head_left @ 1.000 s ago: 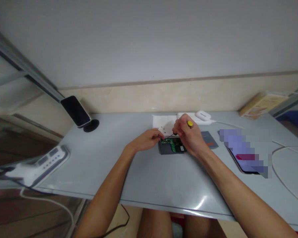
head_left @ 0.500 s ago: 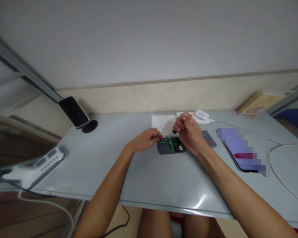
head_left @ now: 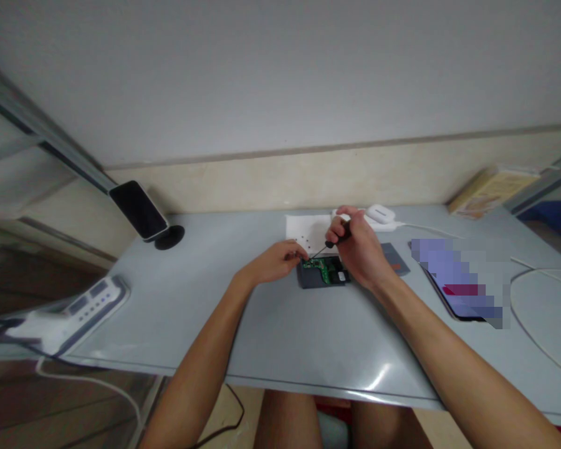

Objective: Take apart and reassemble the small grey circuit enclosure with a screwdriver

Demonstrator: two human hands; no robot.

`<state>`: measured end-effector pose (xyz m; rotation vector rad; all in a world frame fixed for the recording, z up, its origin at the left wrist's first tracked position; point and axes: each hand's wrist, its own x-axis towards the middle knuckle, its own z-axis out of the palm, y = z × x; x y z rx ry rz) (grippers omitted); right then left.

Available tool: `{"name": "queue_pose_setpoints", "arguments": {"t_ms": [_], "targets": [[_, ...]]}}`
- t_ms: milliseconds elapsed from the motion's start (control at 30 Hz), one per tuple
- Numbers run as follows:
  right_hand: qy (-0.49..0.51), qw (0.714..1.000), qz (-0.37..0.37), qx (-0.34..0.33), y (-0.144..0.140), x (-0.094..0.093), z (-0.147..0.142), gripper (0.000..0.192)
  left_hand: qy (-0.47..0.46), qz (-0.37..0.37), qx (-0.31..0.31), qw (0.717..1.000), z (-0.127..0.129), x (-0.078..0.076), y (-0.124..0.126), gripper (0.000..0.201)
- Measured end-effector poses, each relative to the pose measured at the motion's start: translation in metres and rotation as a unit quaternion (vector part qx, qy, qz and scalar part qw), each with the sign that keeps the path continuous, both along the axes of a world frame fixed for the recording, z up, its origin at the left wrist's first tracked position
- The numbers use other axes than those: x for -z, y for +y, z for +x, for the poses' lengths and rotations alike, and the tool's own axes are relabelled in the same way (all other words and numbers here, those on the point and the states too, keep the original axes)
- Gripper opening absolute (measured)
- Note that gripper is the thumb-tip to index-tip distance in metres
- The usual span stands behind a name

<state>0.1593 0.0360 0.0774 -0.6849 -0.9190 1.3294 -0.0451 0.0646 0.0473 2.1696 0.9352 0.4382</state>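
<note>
Fingers curled round a screwdriver (head_left: 330, 244), the right hand (head_left: 361, 246) should steady its tip at the device's (head_left: 311, 279) far-left corner, left hand (head_left: 278, 260) bunched there, hold unclear.

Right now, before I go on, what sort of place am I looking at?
Probably a personal desk at home or in a dormitory: a smartphone and a white earbud case share it with an opened dark-grey device showing a green circuit board.

Dim grey light; glare on table (head_left: 182, 312) near front edge; corners soft, stretched.
</note>
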Motion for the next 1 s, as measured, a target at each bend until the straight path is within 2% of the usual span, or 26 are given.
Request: {"name": "queue_pose_setpoints", "arguments": {"t_ms": [167,333,500,633,700,800,900,1000], "targets": [[-0.014,1.000,-0.005,-0.022,-0.001,-0.004,0.006,0.032,-0.004,0.004,0.002,1.000,0.000,0.001,0.001,0.029],[0.008,0.999,-0.011,-0.032,-0.001,0.000,0.006,0.045,-0.015,0.007,0.009,1.000,0.000,0.002,0.001,0.029],[0.030,0.999,-0.004,-0.033,0.000,-0.003,0.007,0.040,-0.018,0.005,0.011,1.000,0.000,0.002,0.001,0.029],[-0.008,0.998,-0.004,-0.054,-0.002,-0.004,0.012,0.032,-0.028,0.000,0.001,1.000,0.001,0.002,0.001,0.029],[-0.021,0.998,-0.007,-0.065,-0.002,-0.002,0.012,0.035,-0.032,-0.003,-0.015,0.999,0.002,0.002,0.000,0.029],[-0.014,0.998,-0.010,-0.053,-0.001,0.000,0.009,0.044,-0.033,0.001,-0.025,0.999,0.003,0.001,-0.001,0.029],[0.000,0.999,-0.010,-0.034,0.001,0.000,0.007,0.038,-0.038,0.016,-0.020,0.999,0.004,0.001,-0.002,0.029],[-0.003,0.999,-0.009,-0.046,0.001,-0.004,0.010,0.034,-0.043,0.019,-0.019,0.999,0.004,0.003,-0.003,0.030]]}}
